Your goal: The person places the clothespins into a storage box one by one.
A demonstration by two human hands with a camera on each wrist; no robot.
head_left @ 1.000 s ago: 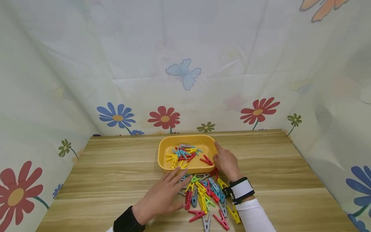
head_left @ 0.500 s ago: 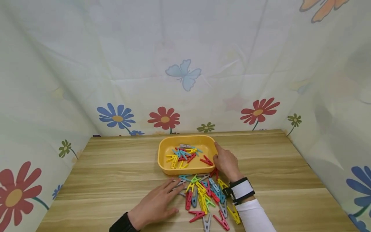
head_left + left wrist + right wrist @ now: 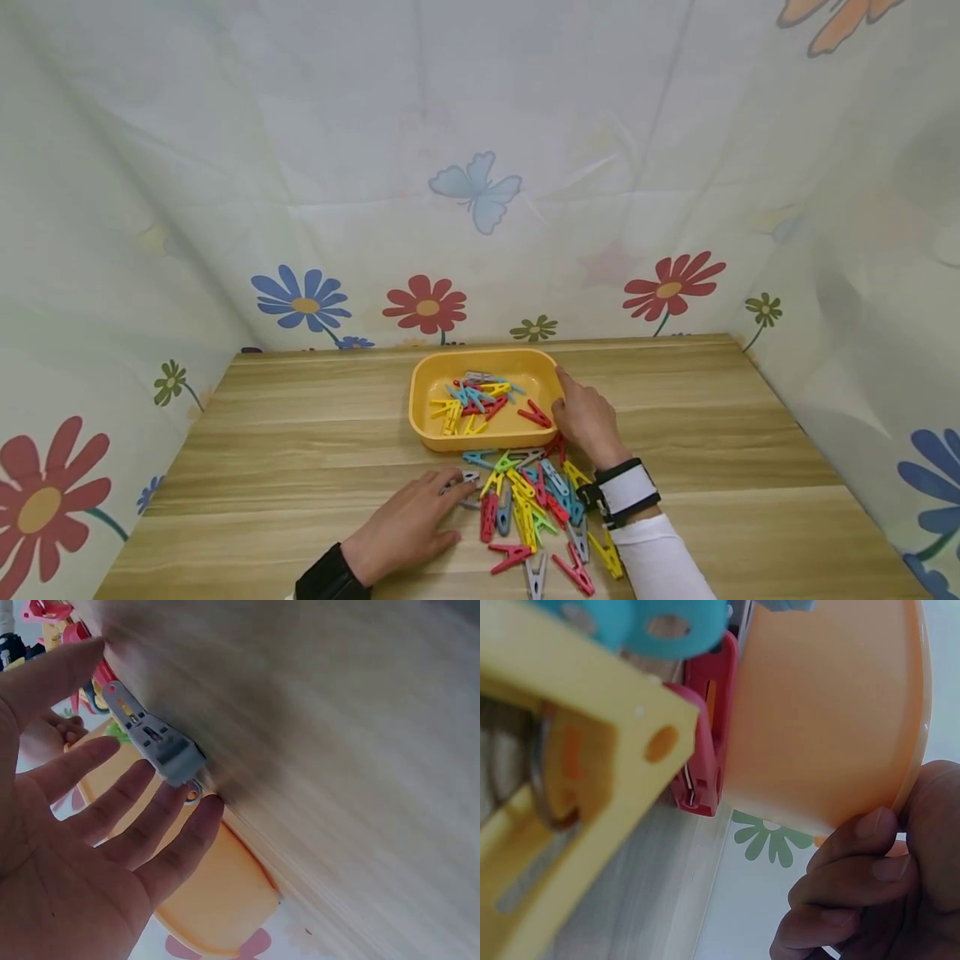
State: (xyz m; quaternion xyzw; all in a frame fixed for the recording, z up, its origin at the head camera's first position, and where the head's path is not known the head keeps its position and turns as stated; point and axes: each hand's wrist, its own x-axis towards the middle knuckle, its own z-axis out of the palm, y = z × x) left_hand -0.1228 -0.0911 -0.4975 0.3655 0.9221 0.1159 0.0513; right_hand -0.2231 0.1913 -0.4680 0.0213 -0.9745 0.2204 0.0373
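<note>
- Flowery walls [image 3: 540,275] stand behind the surface [image 3: 300,442].
- Left hand [image 3: 408,525]: fingers spread loosely, by a grey peg [image 3: 161,742].
- Right hand [image 3: 588,417]: fingers pinch the yellow tub [image 3: 495,442] at three o'clock.

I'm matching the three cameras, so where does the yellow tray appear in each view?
Head: the yellow tray sits below centre, on the table.
Left wrist: lower left of centre, partly behind the left hand.
Right wrist: upper right.
Shared landmark: the right hand at the tray, far left in the left wrist view, lower right in the right wrist view.
</note>
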